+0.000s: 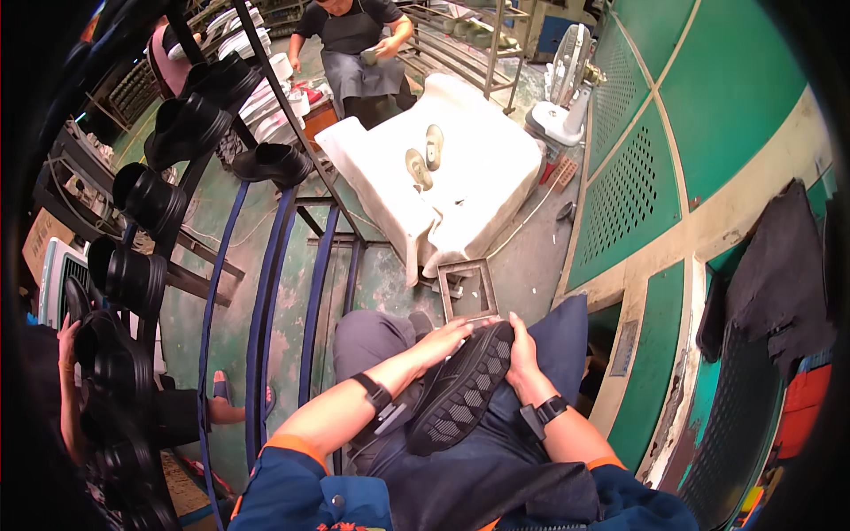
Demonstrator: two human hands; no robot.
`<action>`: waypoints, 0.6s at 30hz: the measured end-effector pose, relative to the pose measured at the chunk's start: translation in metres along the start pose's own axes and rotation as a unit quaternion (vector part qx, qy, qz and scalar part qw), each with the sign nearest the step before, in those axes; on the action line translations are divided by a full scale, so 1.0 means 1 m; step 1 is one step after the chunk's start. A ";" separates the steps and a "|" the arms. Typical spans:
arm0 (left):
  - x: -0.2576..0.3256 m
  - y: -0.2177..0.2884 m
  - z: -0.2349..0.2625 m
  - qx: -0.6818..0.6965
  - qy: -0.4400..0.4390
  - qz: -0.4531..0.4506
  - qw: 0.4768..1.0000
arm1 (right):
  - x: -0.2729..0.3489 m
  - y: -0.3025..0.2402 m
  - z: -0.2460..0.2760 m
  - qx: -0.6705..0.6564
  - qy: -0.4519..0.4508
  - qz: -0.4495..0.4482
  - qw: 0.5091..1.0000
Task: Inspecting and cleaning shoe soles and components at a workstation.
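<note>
A black shoe (465, 389) lies tilted over my lap, its ridged, patterned sole turned toward me. My left hand (445, 342) is closed on its upper left side near the far end, fingers partly hidden behind the shoe. On the opposite side my right hand (524, 356) grips the same far end, with the thumb along the edge. Dark cloth (487, 487) covers my lap under the shoe.
Ahead stands a white-covered table (482, 199) with two pale shoe-shaped pieces (433, 147). A rack of black shoes (186, 130) fills the left, where another person's hand (68, 341) shows. An aproned co-worker (354, 53) sits beyond; a fan (558, 119) and green panels (633, 190) flank the right.
</note>
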State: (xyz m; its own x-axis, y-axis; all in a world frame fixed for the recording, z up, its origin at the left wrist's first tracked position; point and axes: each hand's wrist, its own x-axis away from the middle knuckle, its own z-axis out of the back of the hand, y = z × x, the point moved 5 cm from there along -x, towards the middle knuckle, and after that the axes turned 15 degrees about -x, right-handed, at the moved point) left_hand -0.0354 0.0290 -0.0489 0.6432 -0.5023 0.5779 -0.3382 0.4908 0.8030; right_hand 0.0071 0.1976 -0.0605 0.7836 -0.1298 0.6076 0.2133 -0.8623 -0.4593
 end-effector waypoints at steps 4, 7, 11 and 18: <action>0.005 0.002 0.010 -0.072 -0.004 -0.015 0.997 | -0.010 0.004 0.011 0.071 0.019 -0.032 0.997; 0.002 -0.006 0.010 -0.039 0.016 -0.016 0.999 | -0.011 0.006 0.006 0.072 0.038 -0.028 0.996; -0.005 -0.014 0.003 0.066 -0.012 0.018 0.998 | -0.010 -0.005 -0.030 0.191 -0.060 0.080 0.976; -0.044 -0.013 0.009 0.206 0.097 0.022 0.973 | -0.010 0.003 -0.053 0.240 -0.211 0.011 0.947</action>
State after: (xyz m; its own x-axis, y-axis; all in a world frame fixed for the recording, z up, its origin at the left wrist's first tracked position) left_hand -0.0655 0.0382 -0.0828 0.7256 -0.3232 0.6075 -0.5902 0.1616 0.7909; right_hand -0.0308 0.1708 -0.0335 0.9329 0.1491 0.3278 0.3556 -0.5264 -0.7723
